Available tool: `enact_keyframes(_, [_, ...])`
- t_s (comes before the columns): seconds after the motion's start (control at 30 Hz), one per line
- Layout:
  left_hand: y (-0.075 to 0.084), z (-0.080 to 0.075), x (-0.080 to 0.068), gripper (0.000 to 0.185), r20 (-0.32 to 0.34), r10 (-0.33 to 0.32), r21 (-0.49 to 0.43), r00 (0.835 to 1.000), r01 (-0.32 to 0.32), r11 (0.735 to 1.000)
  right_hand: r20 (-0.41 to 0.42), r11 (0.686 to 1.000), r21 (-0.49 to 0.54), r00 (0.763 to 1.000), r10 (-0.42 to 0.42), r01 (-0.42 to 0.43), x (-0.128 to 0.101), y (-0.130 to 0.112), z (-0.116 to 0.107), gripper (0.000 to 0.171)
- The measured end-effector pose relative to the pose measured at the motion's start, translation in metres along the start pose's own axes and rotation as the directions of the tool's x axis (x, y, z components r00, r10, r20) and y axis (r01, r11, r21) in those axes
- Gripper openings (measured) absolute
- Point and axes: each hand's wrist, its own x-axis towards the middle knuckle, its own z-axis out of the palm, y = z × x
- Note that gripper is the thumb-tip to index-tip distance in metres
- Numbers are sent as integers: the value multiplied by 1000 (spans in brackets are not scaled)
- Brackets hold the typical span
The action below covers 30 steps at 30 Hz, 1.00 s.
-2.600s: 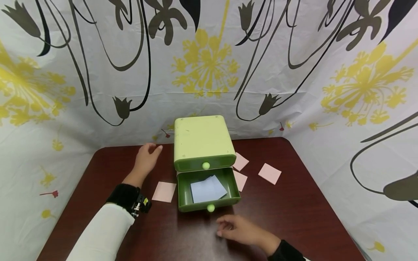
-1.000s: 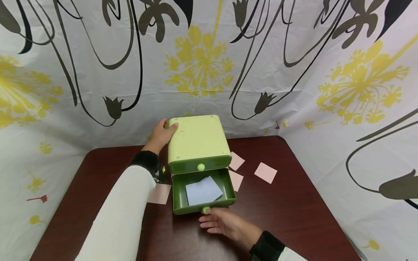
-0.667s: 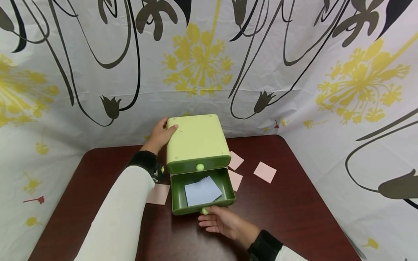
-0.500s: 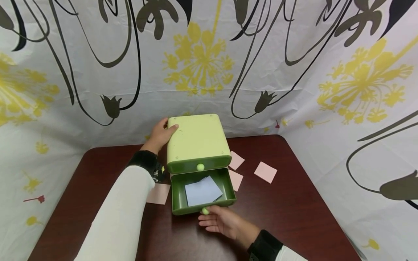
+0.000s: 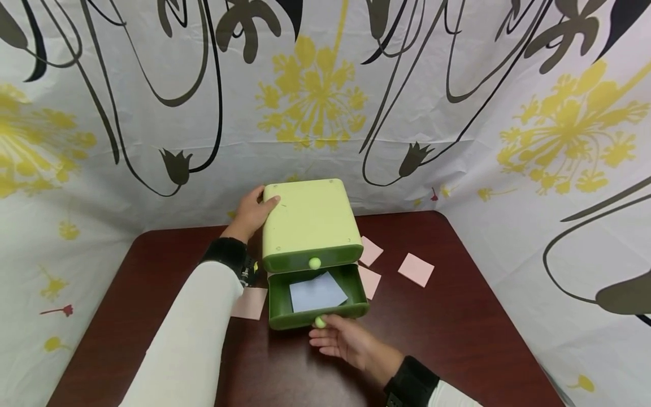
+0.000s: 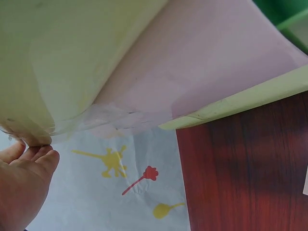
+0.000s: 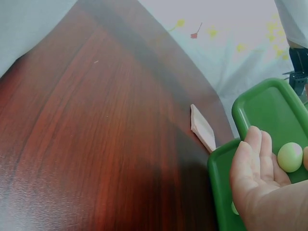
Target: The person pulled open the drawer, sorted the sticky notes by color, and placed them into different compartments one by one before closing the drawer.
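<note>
On the dark red wood-grain table (image 5: 458,333) sits a little green drawer box (image 5: 307,220), and that's the landmark for everything else. Compared with half a second ago, the lower drawer (image 5: 317,297) has slid partway back into the box, so less of its inside shows, and the right hand (image 5: 346,342) has moved up with it. The left hand hasn't shifted.

That left hand (image 5: 250,212) is wrapped around the back left corner of the box, thumb on the lid, fingers curled down the side; the left wrist view shows the fingertips right under the rim. The right hand is at the front of the drawer with relaxed, mostly straight fingers against the round pale knob (image 5: 320,322). From the right wrist view the knob (image 7: 290,157) sits between the fingers, but I can't tell whether it's actually pinched or just pressed.

Materials: the box is smooth, glossy plastic with rounded corners, a pale lime top and darker green drawers, plus a second ball knob (image 5: 315,263) on the closed upper drawer. Inside the lower drawer lies a flat light blue paper square (image 5: 317,293). Pink paper squares lie on the table: one (image 5: 250,303) just left of the drawer, and three (image 5: 416,269) to the right of the box.
</note>
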Motion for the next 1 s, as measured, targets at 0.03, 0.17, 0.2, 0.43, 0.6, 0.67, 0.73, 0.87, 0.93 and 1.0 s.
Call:
enact_keyframes(0.03, [0,0,0,68,-2,-3,3,1000,3,1000,-4,1000,-4,1000,-2,2,1,-1,0,32])
enact_keyframes(0.17, [-1,0,0,68,-1,-11,9,1000,11,1000,-20,1000,-25,1000,-12,12,7,-4,1,34])
enact_keyframes(0.2, [-1,0,0,68,-1,-12,9,1000,12,1000,-24,999,-29,1000,-14,13,8,-5,1,35])
enact_keyframes(0.43, [-2,-2,1,70,17,-21,-1,1000,21,1000,-41,999,-42,999,-34,33,18,-10,3,40])
enact_keyframes(0.6, [-1,-2,-1,71,36,-16,-23,999,16,1000,-54,998,-42,998,-44,41,22,-14,4,44])
enact_keyframes(0.67, [-1,-2,-1,70,41,-14,-34,999,15,999,-57,998,-37,997,-43,41,24,-15,4,44])
enact_keyframes(0.73, [-1,-3,-2,70,43,-16,-37,999,17,999,-60,999,-34,997,-43,41,27,-16,4,44])
enact_keyframes(0.87, [-1,-4,-3,70,47,-18,-39,999,20,999,-69,999,-30,997,-45,43,31,-18,4,45])
enact_keyframes(0.93, [0,-4,-3,70,51,-20,-42,999,22,999,-73,999,-28,996,-48,46,33,-20,4,44])
enact_keyframes(1.0, [0,-4,-4,71,55,-19,-46,998,21,999,-78,998,-24,996,-52,50,35,-22,5,39])
